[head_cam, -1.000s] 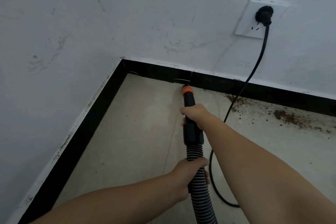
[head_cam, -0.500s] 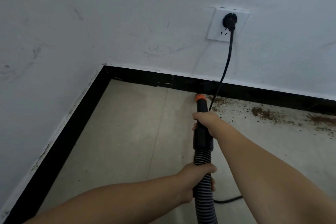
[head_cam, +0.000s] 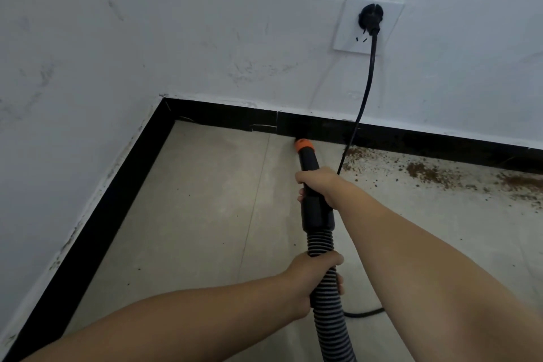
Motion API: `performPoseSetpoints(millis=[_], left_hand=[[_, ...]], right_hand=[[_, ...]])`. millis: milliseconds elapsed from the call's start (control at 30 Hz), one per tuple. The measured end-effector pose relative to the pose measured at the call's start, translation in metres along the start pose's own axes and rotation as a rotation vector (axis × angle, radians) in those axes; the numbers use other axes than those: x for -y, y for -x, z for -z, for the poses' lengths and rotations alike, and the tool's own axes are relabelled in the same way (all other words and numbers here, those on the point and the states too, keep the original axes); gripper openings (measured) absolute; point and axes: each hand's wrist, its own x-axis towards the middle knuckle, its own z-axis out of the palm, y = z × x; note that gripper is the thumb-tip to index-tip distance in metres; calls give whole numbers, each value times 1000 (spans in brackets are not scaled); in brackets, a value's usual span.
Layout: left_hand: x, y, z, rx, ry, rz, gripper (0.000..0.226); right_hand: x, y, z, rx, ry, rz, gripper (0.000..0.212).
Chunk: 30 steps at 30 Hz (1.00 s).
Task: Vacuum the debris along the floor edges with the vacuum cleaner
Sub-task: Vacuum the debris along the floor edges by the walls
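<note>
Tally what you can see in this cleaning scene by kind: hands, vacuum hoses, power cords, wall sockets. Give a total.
Hands: 2, left hand and right hand
Vacuum hoses: 1, vacuum hose
Power cords: 1, power cord
Wall sockets: 1, wall socket
Total: 5

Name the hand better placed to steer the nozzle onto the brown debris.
Right hand: its grip is on the rigid nozzle, nearest the debris. Left hand grips the flexible hose farther back.

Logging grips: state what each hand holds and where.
Right hand grips the vacuum nozzle on its black handle; left hand grips the ribbed hose just below it.
</note>
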Motion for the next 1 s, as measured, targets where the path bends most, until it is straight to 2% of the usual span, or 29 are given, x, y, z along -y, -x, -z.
performPoseSetpoints(millis=[267,433,633,800,900,1000], left_hand=[[18,5,-21,30,-65,-18,10],[37,24,-33,68,-119,-22,9],[54,52,-47,118,-207,-177,10],[63,65,-107,253,-274,-263,14],[72,63,-141,334,-320,-210,11],[88,59,-155,354,-354,-137,11]], right_hand=[[-15,21,22,31,-6,-6,26],[-36,45,34,145,-11,-51,23],[-31,91,41,207,23,69,28],[-23,137,95,82,81,155,19],[-45,152,146,-14,29,75,20],[-77,156,169,-61,-25,-38,22]])
